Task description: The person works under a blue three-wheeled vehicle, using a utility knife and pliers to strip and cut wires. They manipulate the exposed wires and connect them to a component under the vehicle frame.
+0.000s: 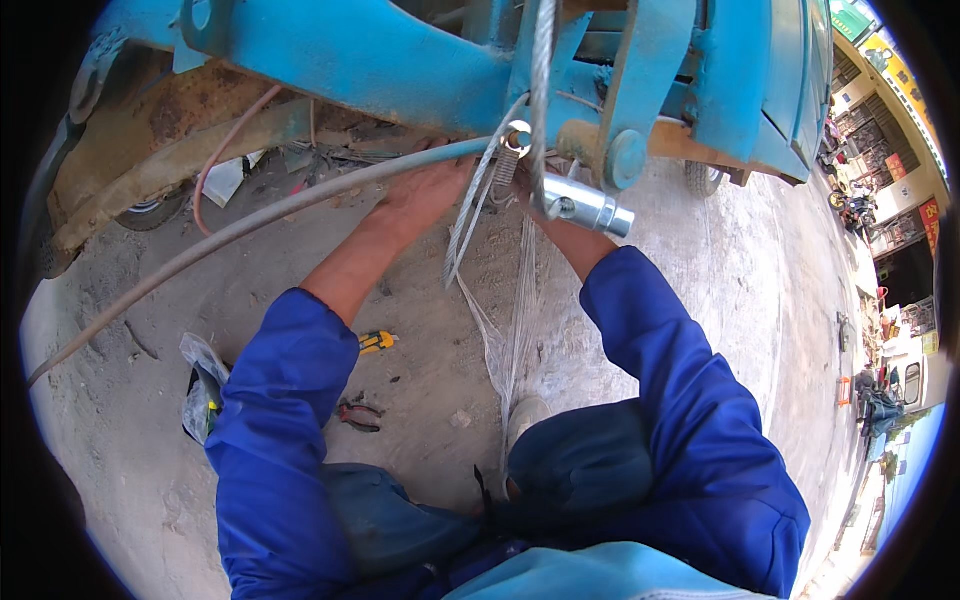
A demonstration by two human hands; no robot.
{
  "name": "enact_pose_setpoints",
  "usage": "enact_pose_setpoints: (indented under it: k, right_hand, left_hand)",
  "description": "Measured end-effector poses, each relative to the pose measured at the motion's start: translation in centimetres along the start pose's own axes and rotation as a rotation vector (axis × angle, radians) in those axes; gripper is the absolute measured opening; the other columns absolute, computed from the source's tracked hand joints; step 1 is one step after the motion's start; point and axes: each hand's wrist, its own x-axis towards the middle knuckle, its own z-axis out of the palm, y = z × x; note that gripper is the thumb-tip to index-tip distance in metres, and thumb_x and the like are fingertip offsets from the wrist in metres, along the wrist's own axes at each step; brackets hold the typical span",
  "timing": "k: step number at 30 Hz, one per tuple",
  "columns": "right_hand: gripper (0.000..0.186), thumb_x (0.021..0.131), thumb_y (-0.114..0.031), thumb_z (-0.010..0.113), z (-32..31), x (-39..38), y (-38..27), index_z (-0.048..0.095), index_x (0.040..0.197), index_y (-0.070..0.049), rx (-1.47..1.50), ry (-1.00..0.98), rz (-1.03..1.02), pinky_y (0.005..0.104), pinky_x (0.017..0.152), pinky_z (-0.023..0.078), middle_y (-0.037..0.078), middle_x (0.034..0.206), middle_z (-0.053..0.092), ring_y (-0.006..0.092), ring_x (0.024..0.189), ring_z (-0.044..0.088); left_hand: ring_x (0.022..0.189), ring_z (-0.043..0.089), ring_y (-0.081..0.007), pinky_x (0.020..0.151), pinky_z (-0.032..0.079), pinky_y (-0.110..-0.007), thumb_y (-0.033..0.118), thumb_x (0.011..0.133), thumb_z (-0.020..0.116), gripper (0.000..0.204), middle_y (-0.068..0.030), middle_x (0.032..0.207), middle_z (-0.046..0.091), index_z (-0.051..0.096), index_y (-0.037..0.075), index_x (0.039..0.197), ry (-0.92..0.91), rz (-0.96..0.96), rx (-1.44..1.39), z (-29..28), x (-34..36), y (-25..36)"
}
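Observation:
I reach both forearms, in blue sleeves, beneath a blue-painted metal frame (pixel 370 60). My left hand (pixel 425 183) is just under a grey hose (pixel 240 222), left of looped steel cable (pixel 467 215); its fingertips are hidden. My right hand (pixel 532 203) is largely hidden behind a silver metal cylinder (pixel 590 208) and a thick hanging cable (pixel 542 80). A coiled spring (pixel 505 168) hangs between my hands. Thin translucent strands (pixel 515 330) run down from there to the ground. What either hand grips cannot be made out.
On the dusty concrete (pixel 420 380) lie a yellow utility knife (pixel 374 341), pliers (pixel 360 418) and a plastic bag (pixel 200 390). A reddish hose (pixel 205 195) hangs by the rusty underside (pixel 160 120). Wheels (pixel 703 178) show underneath. Buildings (pixel 900 180) and parked vehicles line the right.

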Motion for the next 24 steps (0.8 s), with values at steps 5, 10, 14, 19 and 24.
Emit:
enact_pose_setpoints:
  k: [5,10,14,19,24]
  right_hand:
    - [0.009,0.098,-0.005,0.065,-0.6,-1.6,-2.1,0.059,0.104,-0.003,0.091,-0.020,0.012,0.0406,0.075,0.058,0.010,0.095,0.066,0.0245,0.086,0.066]
    - [0.020,0.093,-0.007,0.075,0.3,-6.1,-4.8,0.058,0.103,-0.001,-0.079,0.004,-0.031,0.0378,0.072,0.055,0.010,0.096,0.067,0.0242,0.084,0.068]
    - [0.019,0.093,-0.005,0.072,1.8,-7.2,-4.0,0.060,0.106,0.002,-0.103,0.020,-0.002,0.0368,0.071,0.056,0.012,0.096,0.070,0.0235,0.079,0.067]
    - [0.013,0.095,-0.006,0.067,-0.2,-5.3,-3.8,0.061,0.104,0.000,-0.098,-0.090,0.010,0.0381,0.078,0.056,0.013,0.097,0.068,0.0238,0.088,0.066]
    - [0.037,0.105,-0.029,0.052,-3.8,-3.9,-2.4,0.055,0.121,0.004,-0.071,-0.199,0.048,0.0440,0.095,0.053,0.020,0.118,0.063,0.0328,0.108,0.062]
  left_hand:
    - [0.108,0.063,-0.0315,0.099,0.052,-0.046,0.016,0.097,0.054,0.039,-0.0098,0.115,0.066,0.054,0.013,0.136,-0.014,-0.012,-0.362,1.1,2.5,1.8]
    - [0.086,0.066,-0.0325,0.075,0.056,-0.045,0.010,0.096,0.056,0.020,-0.0135,0.096,0.068,0.062,0.006,0.115,-0.136,-0.037,-0.334,2.5,3.3,1.5]
    - [0.088,0.066,-0.0249,0.077,0.057,-0.040,0.019,0.099,0.057,0.018,-0.0129,0.098,0.068,0.066,0.004,0.106,0.288,0.186,0.314,4.9,2.7,1.3]
    - [0.071,0.063,-0.0213,0.062,0.053,-0.039,0.018,0.095,0.060,0.015,-0.0071,0.080,0.062,0.065,0.007,0.103,0.384,0.204,0.127,6.5,2.6,0.8]
    - [0.077,0.064,-0.0255,0.065,0.052,-0.041,0.016,0.095,0.058,0.021,-0.0123,0.084,0.062,0.062,0.005,0.112,0.342,0.163,0.205,6.0,2.5,0.8]
